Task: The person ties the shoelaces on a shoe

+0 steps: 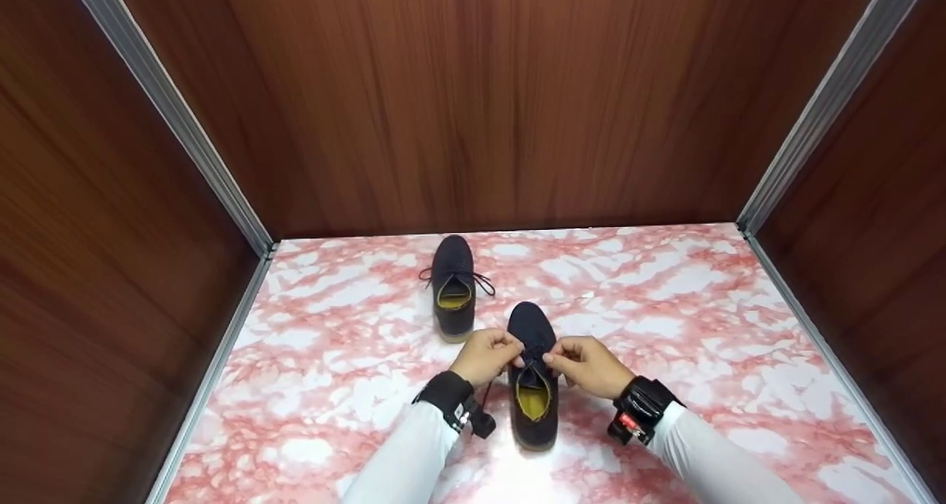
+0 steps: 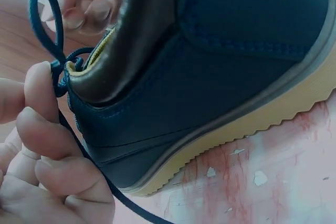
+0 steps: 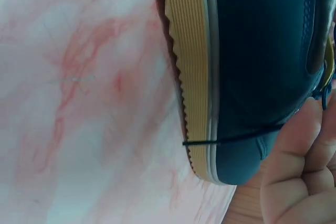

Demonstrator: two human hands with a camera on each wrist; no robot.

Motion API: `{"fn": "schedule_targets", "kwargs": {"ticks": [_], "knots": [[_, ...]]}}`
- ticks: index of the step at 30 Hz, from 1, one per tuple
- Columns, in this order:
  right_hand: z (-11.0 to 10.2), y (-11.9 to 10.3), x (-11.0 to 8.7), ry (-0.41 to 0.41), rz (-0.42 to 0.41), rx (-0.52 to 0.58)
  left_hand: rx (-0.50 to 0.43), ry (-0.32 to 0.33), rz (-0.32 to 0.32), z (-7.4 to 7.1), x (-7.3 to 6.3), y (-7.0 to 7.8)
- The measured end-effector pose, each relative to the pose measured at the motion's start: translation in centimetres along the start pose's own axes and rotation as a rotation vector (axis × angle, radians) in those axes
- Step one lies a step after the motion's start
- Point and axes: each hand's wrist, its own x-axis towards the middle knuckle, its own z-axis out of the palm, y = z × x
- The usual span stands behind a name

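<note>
A dark navy lace-up shoe (image 1: 529,319) stands upright on the surface, toe pointing away from me, its yellow lining showing at the opening. My left hand (image 1: 484,356) is at the left side of its lacing, pinching the shoelace (image 2: 59,35) between thumb and finger. A loop of that lace stands up beside the fingers in the left wrist view, and a loose end runs down below them. From the right side, my right hand (image 1: 591,367) pinches the lace too; a lace end (image 3: 236,138) crosses the shoe's side. The knot itself is partly hidden by fingers.
A matching shoe (image 1: 452,256) stands farther back and left, its laces tied in a bow (image 1: 485,285). The red-and-white marbled surface (image 1: 325,386) is bounded by brown wood-grain panels (image 1: 480,105) at the back and both sides, with metal corner posts (image 1: 177,112).
</note>
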Motion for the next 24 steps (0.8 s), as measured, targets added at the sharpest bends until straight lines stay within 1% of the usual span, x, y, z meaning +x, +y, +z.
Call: {"fn": "schedule_targets", "kwargs": {"ticks": [5,7,9,13,18,24], "knots": [[0.4,-0.5,-0.1,-0.024,0.033,-0.073,-0.016,-0.007,-0.004,0.0,0.0,0.0],[0.8,-0.7,0.0,-0.046,0.047,-0.098,-0.015,-0.008,-0.011,0.0,0.0,-0.1],[1.1,-1.0,0.1,-0.073,0.064,-0.095,-0.010,-0.006,-0.020,-0.1,-0.1,-0.1],[1.5,-1.5,0.3,-0.098,0.109,-0.038,-0.019,0.001,-0.022,-0.2,-0.1,-0.4],[1.2,-1.9,0.4,-0.069,0.131,-0.018,-0.019,-0.009,-0.009,-0.2,0.0,-0.5],[-0.1,-2.2,0.4,-0.017,0.141,0.054,-0.003,0.010,0.004,-0.5,0.0,-0.6]]}}
